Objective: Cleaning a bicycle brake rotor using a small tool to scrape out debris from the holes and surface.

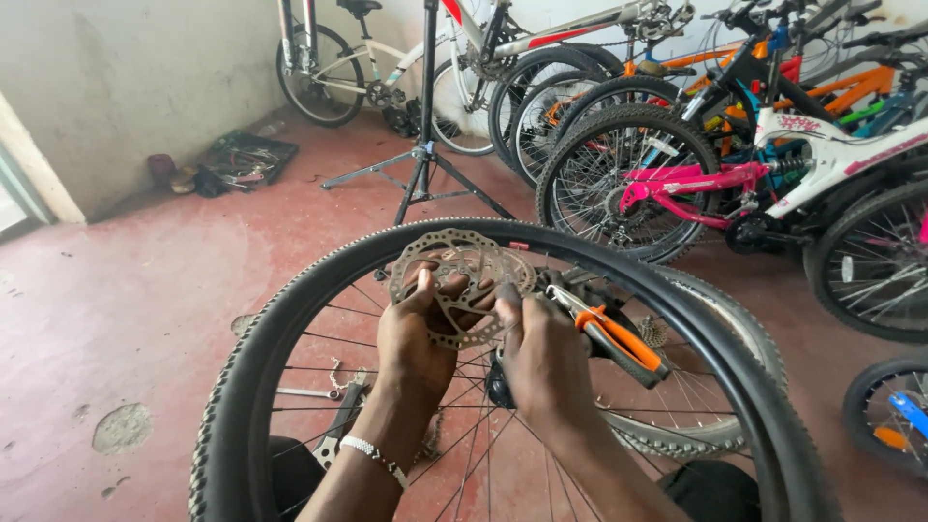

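My left hand (414, 333) holds a round metal brake disc (462, 282) with cut-out holes, fingers curled around its lower left edge. My right hand (543, 358) grips pliers with orange and grey handles (619, 340); its fingers also touch the disc's lower right edge. Both hands sit above a black-tyred bicycle wheel (290, 319) with thin spokes, which stands upright in front of me. The wheel's dark hub (498, 385) shows just under my right hand. A beaded bracelet is on my left wrist.
A second knobbly tyre (720, 319) lies behind the wheel. A black repair stand (425, 145) rises on the red floor. Several bicycles (715, 164) are parked at the right and back. Tools (242, 159) lie by the left wall; a spanner (333, 430) lies under the spokes.
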